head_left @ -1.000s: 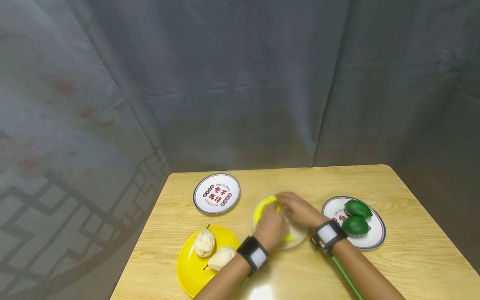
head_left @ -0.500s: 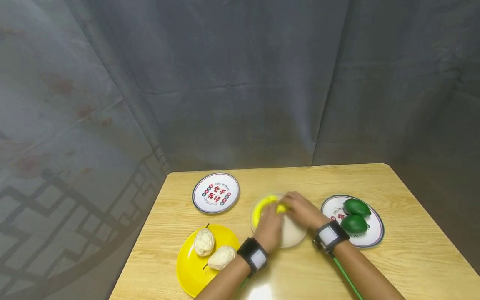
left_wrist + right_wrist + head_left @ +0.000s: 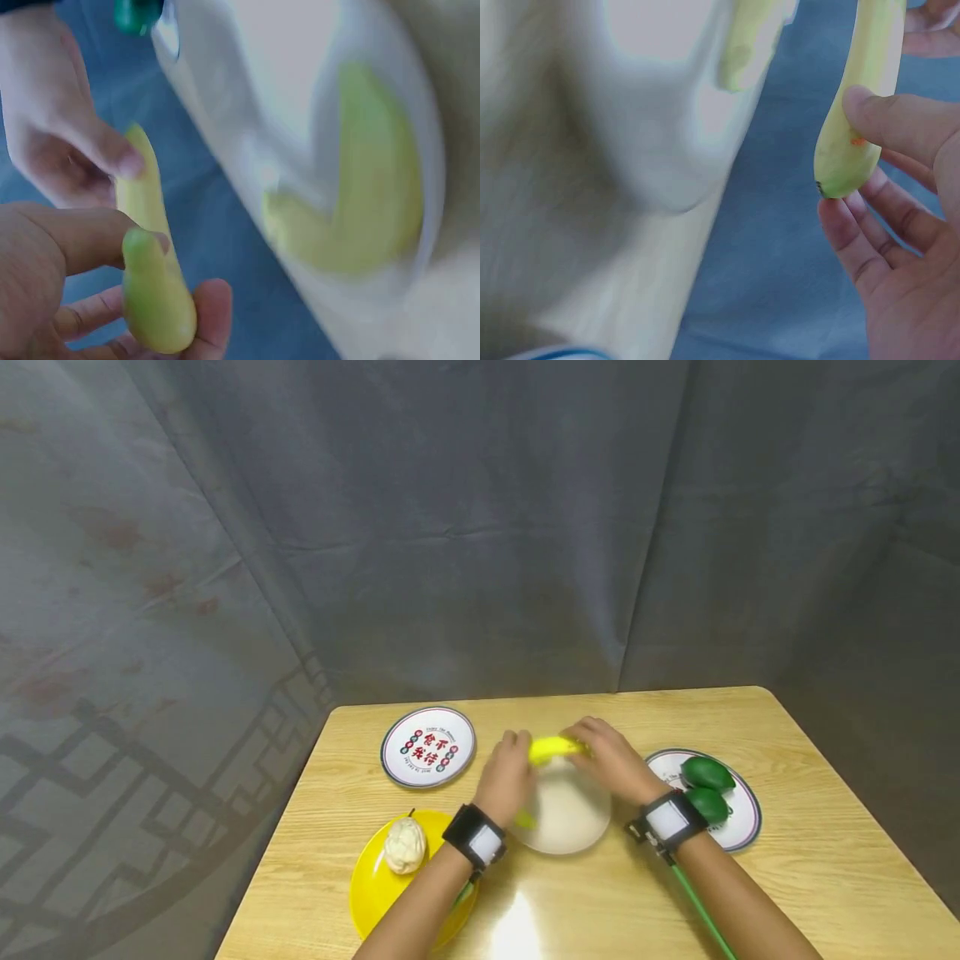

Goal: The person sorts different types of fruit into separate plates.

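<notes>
Both hands on one banana (image 3: 553,748), held raised at the far side of a pale dish (image 3: 570,822), apart from it. My left hand (image 3: 506,781) has the stem end, fingers and thumb bent in close round it. My right hand (image 3: 606,762) pinches the other end, thumb on top, fingertips beneath; no more gap in either grip than the fruit's thickness. A second banana (image 3: 386,165) lies in the dish; from the head view only a bit shows, by my left wrist.

To my left, a yellow plate (image 3: 369,897) with a knobbly white fruit (image 3: 406,846) on it, my left forearm crossing over the plate. Beyond that, a printed plate (image 3: 427,747) with red characters. To my right, a rimmed plate (image 3: 742,827) bears two green fruits (image 3: 707,773), touching, partly behind my right wrist strap (image 3: 670,821). Wooden table (image 3: 840,860); grey cloth (image 3: 465,527) behind.
</notes>
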{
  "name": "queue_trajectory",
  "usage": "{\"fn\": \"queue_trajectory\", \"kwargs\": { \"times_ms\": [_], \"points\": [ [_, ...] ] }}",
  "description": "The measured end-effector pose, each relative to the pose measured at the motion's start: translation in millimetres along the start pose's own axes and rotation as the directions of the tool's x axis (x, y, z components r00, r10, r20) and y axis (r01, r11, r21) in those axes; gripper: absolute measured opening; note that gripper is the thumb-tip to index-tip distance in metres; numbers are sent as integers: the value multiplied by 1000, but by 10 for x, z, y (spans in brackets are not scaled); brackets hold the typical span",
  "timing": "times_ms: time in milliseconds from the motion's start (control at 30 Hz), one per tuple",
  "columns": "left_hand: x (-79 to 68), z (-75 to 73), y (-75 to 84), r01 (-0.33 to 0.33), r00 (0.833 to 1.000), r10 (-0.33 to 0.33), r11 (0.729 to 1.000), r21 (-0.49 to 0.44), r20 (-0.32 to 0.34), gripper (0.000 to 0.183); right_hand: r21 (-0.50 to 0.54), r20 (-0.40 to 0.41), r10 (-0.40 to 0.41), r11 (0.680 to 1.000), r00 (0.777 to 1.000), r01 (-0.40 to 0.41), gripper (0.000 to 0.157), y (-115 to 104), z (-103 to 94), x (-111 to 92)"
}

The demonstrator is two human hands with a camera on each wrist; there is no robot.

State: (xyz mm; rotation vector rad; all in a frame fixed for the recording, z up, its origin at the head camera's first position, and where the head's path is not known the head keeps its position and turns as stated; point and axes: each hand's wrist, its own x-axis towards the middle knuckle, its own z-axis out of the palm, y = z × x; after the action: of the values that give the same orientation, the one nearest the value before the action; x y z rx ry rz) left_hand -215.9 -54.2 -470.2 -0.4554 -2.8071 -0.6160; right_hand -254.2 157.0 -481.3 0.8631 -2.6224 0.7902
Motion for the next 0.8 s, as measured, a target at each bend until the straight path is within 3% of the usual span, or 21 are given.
{"fn": "queue_trajectory", "kwargs": {
  "times_ms": [200, 367, 567, 700, 800],
  "points": [
    [202, -387, -307, 35, 993, -38, 999, -27, -108, 35, 55, -80, 14, 998, 997, -9, 40, -213, 43, 374],
    [340, -563, -597, 60, 988, -61, 998, -7, -141, 35, 55, -114, 5, 998, 993, 2, 38, -367, 171, 718],
    [351, -618, -978, 126, 978, -122, 992, 9, -168, 33, 120, -1, 55, 991, 998, -54, 40, -521, 462, 1030],
    [316, -561, -1237, 178, 971, -175, 984, 6, -161, 34, 227, 119, 137, 960, 983, -161, 42, -567, 729, 1152],
    [326, -469, -1413, 211, 967, -206, 977, 18, -150, 34, 268, 160, 174, 940, 972, -212, 41, -550, 934, 1202]
  ]
}}
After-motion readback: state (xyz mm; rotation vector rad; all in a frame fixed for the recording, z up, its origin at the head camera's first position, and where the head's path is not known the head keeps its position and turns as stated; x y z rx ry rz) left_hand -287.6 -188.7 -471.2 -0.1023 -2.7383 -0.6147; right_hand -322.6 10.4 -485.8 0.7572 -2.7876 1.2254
